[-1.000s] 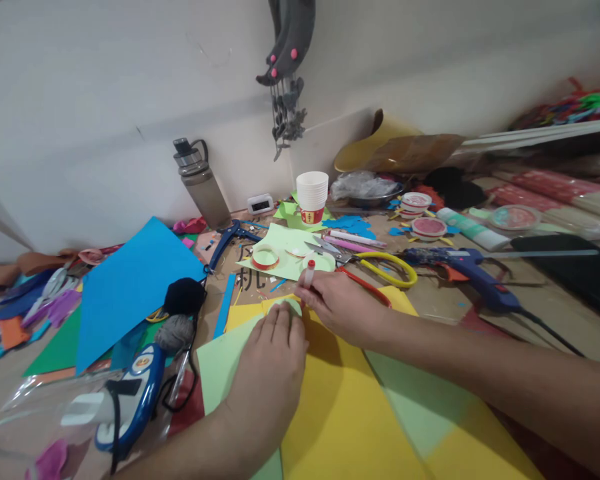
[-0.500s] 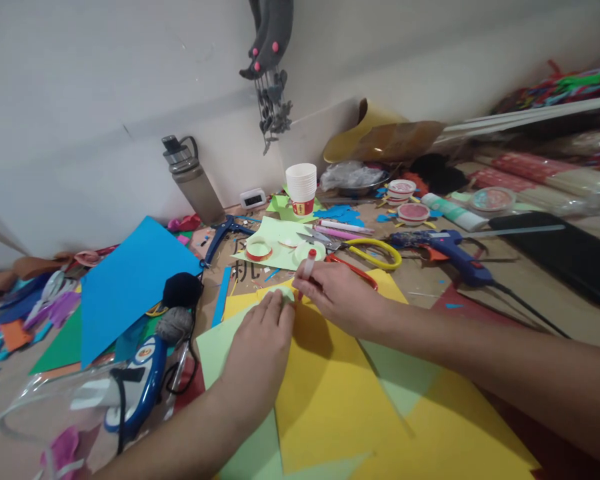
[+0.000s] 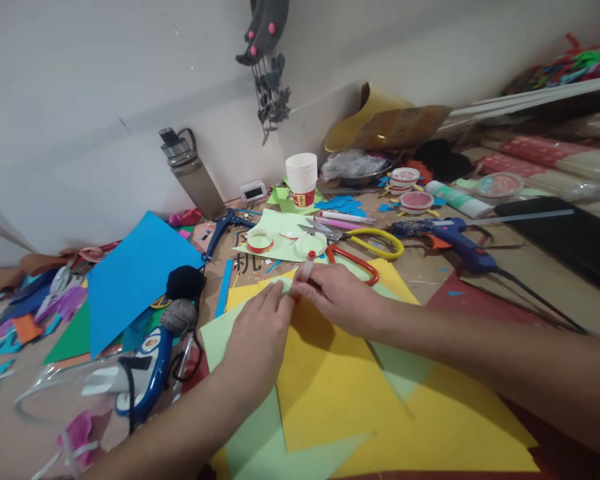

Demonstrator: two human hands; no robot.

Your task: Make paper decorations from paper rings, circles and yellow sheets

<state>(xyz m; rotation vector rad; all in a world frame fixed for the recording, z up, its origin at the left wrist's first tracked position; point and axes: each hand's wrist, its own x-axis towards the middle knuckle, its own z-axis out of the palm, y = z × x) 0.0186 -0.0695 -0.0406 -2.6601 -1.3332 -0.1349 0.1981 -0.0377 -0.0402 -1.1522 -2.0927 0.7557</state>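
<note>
My right hand (image 3: 333, 297) is closed round a marker (image 3: 309, 265) with a red end, its lower tip down near the paper beside my left fingertips. My left hand (image 3: 261, 333) lies flat, fingers stretched, over a small pale green piece (image 3: 286, 285) at the top of the yellow paper (image 3: 330, 387). Most of that piece is hidden under the fingers. Pale green paper (image 3: 260, 433) shows under my left wrist and beside the yellow sheet.
Yellow-handled scissors (image 3: 377, 243), red-handled scissors (image 3: 363, 265), paper cups (image 3: 302, 179) and a blue glue gun (image 3: 460, 243) lie beyond my hands. At left are blue card (image 3: 140, 280), a black yarn ball (image 3: 185, 283) and a bottle (image 3: 195, 180).
The view has shifted slightly. My left hand has moved a little over the pale green piece and covers more of it. The marker stays in my right hand.
</note>
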